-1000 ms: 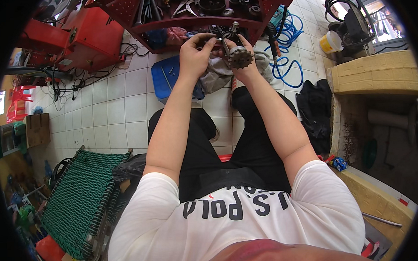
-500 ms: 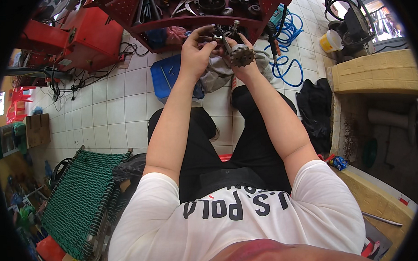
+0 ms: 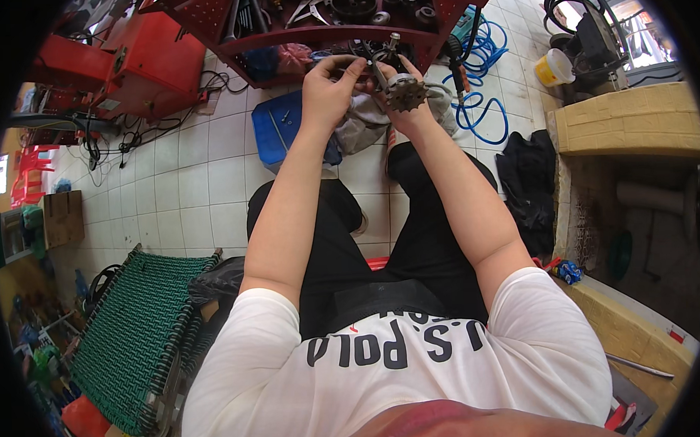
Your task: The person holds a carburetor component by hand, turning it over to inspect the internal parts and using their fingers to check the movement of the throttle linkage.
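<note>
1 toothed part (image 3: 407, 94) is gripped by the right hand (image 3: 413, 118) at upper centre; beside it, the left hand (image 3: 327, 90) is curled, its grip indeterminable.

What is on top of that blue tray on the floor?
On the blue tray lie a thin rod and some small pieces. The person's left forearm crosses in front of part of it, so anything hidden behind the arm can't be seen.

The white tiled floor (image 3: 197, 177) carries a blue tray (image 3: 266, 144), grey cloth (image 3: 358, 133), blue hose (image 3: 483, 62) and black bundle (image 3: 528, 188); the red shelf (image 3: 336, 35) holds metal parts (image 3: 354, 2).
</note>
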Available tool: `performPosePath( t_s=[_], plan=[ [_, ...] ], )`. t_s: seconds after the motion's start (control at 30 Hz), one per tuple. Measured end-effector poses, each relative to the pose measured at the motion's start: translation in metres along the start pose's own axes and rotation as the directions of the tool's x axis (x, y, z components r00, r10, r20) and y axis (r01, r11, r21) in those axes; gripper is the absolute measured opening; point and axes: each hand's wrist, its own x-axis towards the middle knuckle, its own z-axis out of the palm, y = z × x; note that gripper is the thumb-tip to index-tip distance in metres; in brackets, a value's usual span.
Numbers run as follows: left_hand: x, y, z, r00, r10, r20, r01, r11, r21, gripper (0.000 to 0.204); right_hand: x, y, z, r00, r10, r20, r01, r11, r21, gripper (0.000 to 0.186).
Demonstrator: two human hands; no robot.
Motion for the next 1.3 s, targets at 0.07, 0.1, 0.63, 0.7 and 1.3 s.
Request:
performPosePath(
  t_s=[0.07, 0.1, 0.63, 0.7, 1.3],
  plan=[
    [0.000, -0.001, -0.002, 0.998, 0.038, 0.056, -0.039, 0.999, 0.020, 0.029, -0.002, -0.007, 0.005, 0.993, 0.108, -0.047, -0.101, 0.988, 0.119, 0.018],
    [0.000, -0.002, -0.002, 0.998, 0.039, 0.054, -0.040, 0.999, 0.022, 0.029, -0.002, -0.009, 0.008, 0.993, 0.108, -0.045, -0.102, 0.988, 0.120, 0.018],
    [-0.001, 0.000, 0.005, 0.994, 0.105, -0.018, -0.106, 0.989, -0.102, 0.026, -0.005, -0.016, 0.009, 0.988, 0.142, -0.055, -0.132, 0.979, 0.157, 0.021],
    [0.001, -0.001, 0.004, 0.996, 0.070, -0.055, -0.076, 0.991, -0.111, 0.023, -0.004, -0.015, 0.006, 0.992, 0.124, -0.036, -0.121, 0.989, 0.080, 0.021],
    [-0.002, 0.003, -0.007, 0.999, 0.013, -0.050, -0.009, 0.997, 0.077, 0.027, -0.003, -0.007, 0.012, 0.982, 0.171, -0.079, -0.151, 0.964, 0.219, 0.018]
  ],
)
